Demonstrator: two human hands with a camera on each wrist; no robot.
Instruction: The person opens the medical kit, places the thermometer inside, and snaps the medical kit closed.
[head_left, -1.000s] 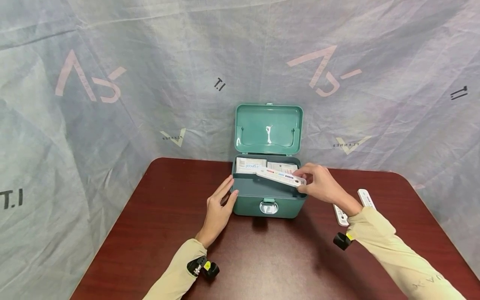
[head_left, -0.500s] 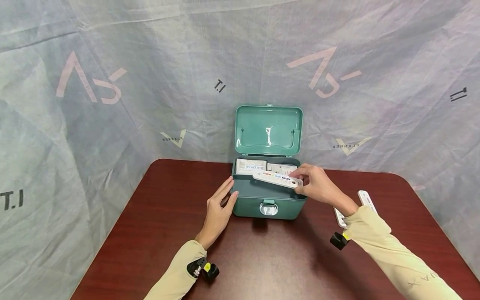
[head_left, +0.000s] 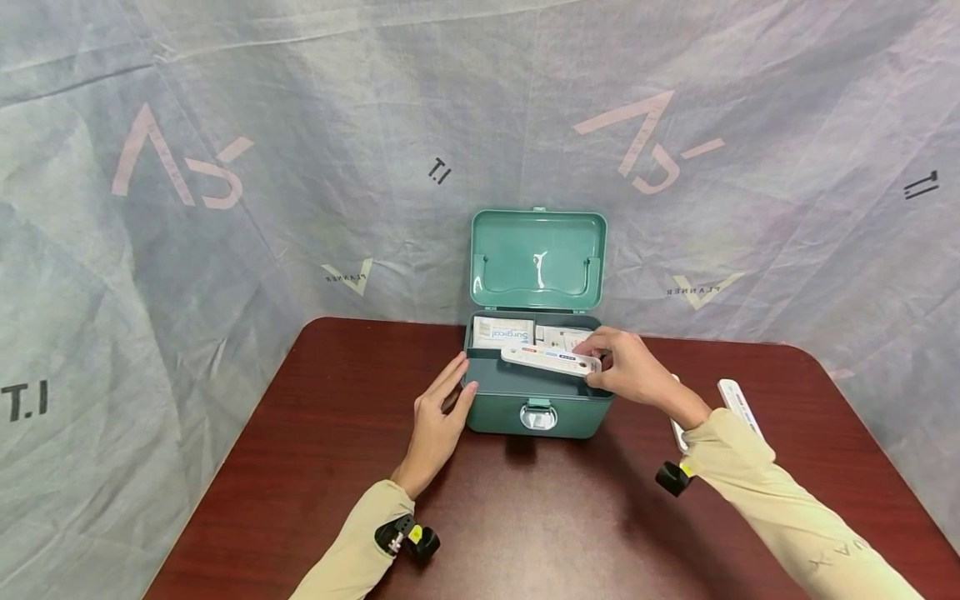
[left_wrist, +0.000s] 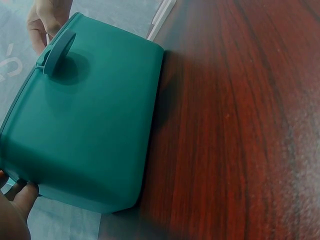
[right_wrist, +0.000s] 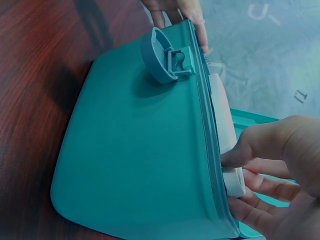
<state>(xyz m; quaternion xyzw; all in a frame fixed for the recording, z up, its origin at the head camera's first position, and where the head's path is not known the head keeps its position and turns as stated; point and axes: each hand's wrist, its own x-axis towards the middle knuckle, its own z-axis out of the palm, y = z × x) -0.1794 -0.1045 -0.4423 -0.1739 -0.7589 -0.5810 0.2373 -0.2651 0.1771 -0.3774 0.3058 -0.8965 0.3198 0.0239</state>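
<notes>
A green plastic case (head_left: pixel 495 417) stands on the table with its lid (head_left: pixel 510 254) raised at the back. My right hand (head_left: pixel 636 372) pinches the right end of a long, slim white box (head_left: pixel 538 359) with small coloured labels. That box lies slantwise over the case's front compartment, and whether it touches the bottom is hard to tell. In the right wrist view, thumb and fingers hold the white box's end (right_wrist: pixel 233 182) at the rim. My left hand (head_left: pixel 437 421) rests against the case's left side, its fingers fairly straight at the rim.
The back compartments hold a white packet (head_left: pixel 501 332) printed "Surgical" and another white packet (head_left: pixel 561 337). On the table to the right lie two more slim white pieces, one partly behind the forearm (head_left: pixel 678 436) and one farther right (head_left: pixel 738 404). A grey cloth (head_left: pixel 420 108) hangs behind.
My right hand has moved slightly left with the slim white box, which now sits a little lower and farther left over the front compartment. The left hand has stayed in place.
</notes>
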